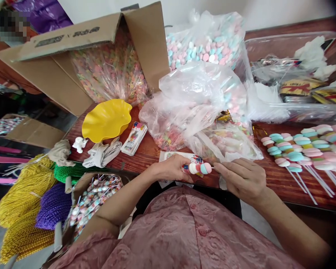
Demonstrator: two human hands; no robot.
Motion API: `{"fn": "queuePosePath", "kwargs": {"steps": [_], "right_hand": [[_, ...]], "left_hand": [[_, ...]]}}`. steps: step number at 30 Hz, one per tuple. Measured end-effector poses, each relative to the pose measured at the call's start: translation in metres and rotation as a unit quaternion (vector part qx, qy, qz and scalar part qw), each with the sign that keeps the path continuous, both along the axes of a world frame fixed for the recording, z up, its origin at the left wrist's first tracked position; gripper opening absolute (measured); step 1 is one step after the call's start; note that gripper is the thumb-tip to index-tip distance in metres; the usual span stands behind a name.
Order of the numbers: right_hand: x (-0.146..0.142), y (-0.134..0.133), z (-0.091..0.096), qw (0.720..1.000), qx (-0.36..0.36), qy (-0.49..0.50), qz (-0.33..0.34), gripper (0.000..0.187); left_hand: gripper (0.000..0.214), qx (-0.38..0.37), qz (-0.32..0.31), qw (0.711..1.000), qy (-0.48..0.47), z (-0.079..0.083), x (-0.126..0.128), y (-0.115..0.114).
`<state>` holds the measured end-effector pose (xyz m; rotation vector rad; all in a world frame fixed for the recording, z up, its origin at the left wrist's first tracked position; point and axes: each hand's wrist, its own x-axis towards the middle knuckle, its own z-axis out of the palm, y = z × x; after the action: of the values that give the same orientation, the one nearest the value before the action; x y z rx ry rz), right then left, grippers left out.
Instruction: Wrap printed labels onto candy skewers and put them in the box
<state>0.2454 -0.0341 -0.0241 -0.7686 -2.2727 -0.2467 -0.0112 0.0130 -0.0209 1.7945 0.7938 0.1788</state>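
Observation:
A candy skewer (200,168) of pink, blue, white and red pieces lies level in front of my body, above the table edge. My left hand (173,168) is closed round its left end, where a small printed wrapper shows in part. At the other end, my right hand (243,179) pinches the thin white stick between thumb and fingers. Behind the skewer, a printed packet (182,155) lies on the table, partly covered by my left hand. To the right of my right hand lie several finished-looking candy skewers (302,147) in a row, sticks pointing toward me.
Plastic bags of candies (201,108) stand behind my hands. At the left are a yellow wavy dish (106,119), a stack of printed cards (134,138) and a cardboard box (145,41). A clear tub (302,108) sits back right. Below left is a box of skewers (100,198).

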Motion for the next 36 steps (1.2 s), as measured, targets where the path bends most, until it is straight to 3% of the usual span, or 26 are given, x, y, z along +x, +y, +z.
{"fn": "queuePosePath", "kwargs": {"steps": [4,9,13,20,23,31,34,36], "right_hand": [[0.002,0.0,0.007,0.999,-0.001,-0.016,0.037,0.041],[0.007,-0.013,0.022,0.994,0.002,-0.079,0.072,0.034],[0.007,-0.02,0.026,0.994,0.002,-0.081,0.067,0.034],[0.003,-0.005,0.008,0.994,-0.034,-0.104,0.029,0.034],[0.001,-0.001,0.004,0.992,-0.021,-0.12,0.01,0.031],[-0.018,-0.001,0.01,0.991,-0.006,-0.131,0.03,0.022],[-0.023,-0.001,0.008,0.992,-0.036,-0.105,0.059,0.024],[-0.023,0.0,0.003,0.992,-0.074,-0.08,0.071,0.025]], "left_hand": [[0.031,-0.111,0.0,0.993,-0.031,0.002,0.001,-0.001],[0.045,-0.186,0.071,0.98,-0.03,-0.005,-0.002,-0.001],[0.047,-0.153,0.086,0.984,-0.031,-0.007,-0.001,-0.003],[0.031,-0.023,-0.016,0.999,0.022,0.006,0.006,-0.006],[0.028,0.027,-0.026,0.999,0.036,0.01,0.009,-0.008],[0.038,-0.048,-0.058,0.997,0.004,0.011,0.022,-0.006],[0.047,-0.036,-0.055,0.998,0.0,0.01,0.025,-0.004],[0.066,-0.002,-0.046,0.999,0.011,0.013,0.021,-0.003]]}}
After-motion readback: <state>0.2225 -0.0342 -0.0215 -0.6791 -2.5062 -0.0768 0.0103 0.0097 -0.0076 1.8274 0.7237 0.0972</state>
